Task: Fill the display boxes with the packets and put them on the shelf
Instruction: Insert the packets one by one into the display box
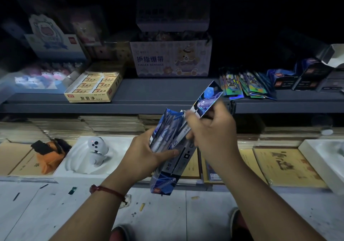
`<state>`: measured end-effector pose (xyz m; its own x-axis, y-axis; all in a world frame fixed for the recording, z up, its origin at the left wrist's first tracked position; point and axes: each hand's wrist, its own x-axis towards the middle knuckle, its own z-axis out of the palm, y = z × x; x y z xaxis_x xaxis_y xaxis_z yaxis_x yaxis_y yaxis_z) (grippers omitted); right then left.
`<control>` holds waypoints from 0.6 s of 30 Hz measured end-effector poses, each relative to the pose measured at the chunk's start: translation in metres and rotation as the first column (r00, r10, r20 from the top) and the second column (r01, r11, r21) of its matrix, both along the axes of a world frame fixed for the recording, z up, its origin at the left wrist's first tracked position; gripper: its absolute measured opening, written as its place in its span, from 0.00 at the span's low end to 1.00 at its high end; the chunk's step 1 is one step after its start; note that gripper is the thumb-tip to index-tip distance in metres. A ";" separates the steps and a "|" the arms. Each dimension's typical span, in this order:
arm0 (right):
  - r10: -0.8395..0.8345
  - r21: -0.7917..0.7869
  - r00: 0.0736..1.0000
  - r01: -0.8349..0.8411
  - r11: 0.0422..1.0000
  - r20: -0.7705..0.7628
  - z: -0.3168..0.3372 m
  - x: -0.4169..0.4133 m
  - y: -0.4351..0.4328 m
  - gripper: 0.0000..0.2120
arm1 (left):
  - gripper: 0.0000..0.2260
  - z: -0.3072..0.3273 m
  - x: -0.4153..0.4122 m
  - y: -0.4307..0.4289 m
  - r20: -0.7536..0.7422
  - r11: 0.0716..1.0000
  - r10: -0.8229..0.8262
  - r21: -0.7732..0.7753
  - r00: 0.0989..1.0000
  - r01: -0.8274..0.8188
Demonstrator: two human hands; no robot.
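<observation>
Left hand (149, 153) fingers curled round the blue display box (163, 181), held tilted below the shelf (158, 92). Right hand (214, 133) fingers pinched its raised flap (208, 97); loose packets (245, 86) lay on the shelf beyond them.

My left hand (147, 155) grips the display box (167, 166) from its left side, and my right hand (214, 133) pinches its top flap from the right. Beyond them runs the shelf (158, 92). On it, the eraser box (95, 84) lies at the left, the bandage box (171, 58) stands in the middle, farther back, and loose packets (245, 86) lie at the right, with small boxes (301, 77) just right of them. Under the shelf lie stacked books (111, 123). Left of my left hand, a figure (96, 151) sits in a tray (74, 166).
</observation>
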<state>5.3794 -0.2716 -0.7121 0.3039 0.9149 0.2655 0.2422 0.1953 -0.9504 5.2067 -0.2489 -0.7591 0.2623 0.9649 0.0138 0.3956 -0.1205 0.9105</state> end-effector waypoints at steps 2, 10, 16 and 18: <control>-0.006 -0.025 0.998 0.008 1.000 0.070 -0.006 -0.001 0.000 0.09 | 0.19 0.000 0.001 0.000 0.004 1.000 0.012 0.011 1.000 -0.012; -0.228 0.094 0.949 0.252 0.963 -0.217 0.012 0.016 -0.001 0.08 | 0.22 0.000 -0.011 0.002 0.029 0.998 0.060 -0.022 0.998 -0.060; -0.178 0.036 0.973 0.185 0.982 -0.148 0.000 0.020 -0.001 0.08 | 0.20 0.007 -0.013 -0.004 0.002 0.997 0.071 0.044 0.997 -0.071; -0.172 0.047 0.985 0.172 0.984 -0.016 -0.006 0.020 0.001 0.11 | 0.21 0.008 -0.013 -0.005 0.002 0.996 0.072 0.050 0.997 -0.072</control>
<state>5.3993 -0.2709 -0.7182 0.4591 0.8352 0.3029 0.2645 0.1969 -0.9441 5.1939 -0.2535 -0.7508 0.1925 0.9793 0.0627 0.4050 -0.1375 0.9039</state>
